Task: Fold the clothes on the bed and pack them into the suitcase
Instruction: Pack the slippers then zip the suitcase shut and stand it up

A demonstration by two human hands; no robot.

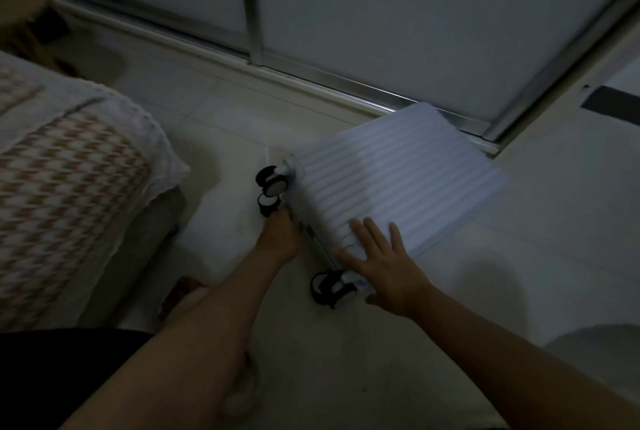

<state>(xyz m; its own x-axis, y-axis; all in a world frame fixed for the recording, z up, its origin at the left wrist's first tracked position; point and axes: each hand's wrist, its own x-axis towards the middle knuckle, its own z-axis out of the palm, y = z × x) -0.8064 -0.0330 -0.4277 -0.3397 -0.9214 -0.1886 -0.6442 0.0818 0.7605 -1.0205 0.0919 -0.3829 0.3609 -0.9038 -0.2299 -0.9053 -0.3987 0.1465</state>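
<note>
The pale ribbed hard-shell suitcase (398,180) lay closed on the floor near the houndstooth-covered bed (69,169). Your right hand (381,259) pressed flat on the shell, fingers spread. Your left hand (280,235) was at the wheel-end edge — fingers hidden, can't tell the grip. Best to steady w/ the right and open it flat.

Sliding door (398,13) w/ metal track (346,82)
</note>
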